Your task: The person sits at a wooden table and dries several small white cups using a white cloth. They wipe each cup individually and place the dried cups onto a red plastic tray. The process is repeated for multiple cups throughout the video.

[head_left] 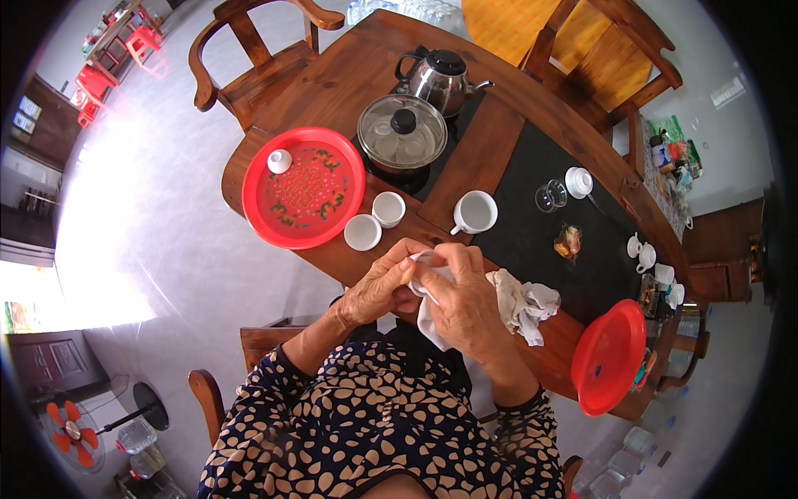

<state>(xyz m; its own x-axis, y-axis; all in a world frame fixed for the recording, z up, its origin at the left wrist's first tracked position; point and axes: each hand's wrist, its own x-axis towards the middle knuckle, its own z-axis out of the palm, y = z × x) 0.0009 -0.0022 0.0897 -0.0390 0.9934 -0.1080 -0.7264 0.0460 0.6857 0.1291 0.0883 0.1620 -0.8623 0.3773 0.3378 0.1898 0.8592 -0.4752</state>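
At the near edge of the wooden tea table, my left hand (379,285) and my right hand (467,309) are close together, both gripping a white cloth (431,323). Its lower end hangs below the fingers. Whether something is wrapped in the cloth cannot be made out. Just beyond my hands stand a white mug (475,211) and two small white cups, one (363,233) nearer me and the other (388,209) touching it. A crumpled pale cloth (524,303) lies to the right of my right hand.
A red round tray (304,234) holding a small white cup (279,161) sits left. Behind are a glass-lidded pot (384,154) and steel kettle (443,81). Rightward are a glass cup (550,196), lidded white bowl (578,182), small packet (568,242) and red basin (611,358).
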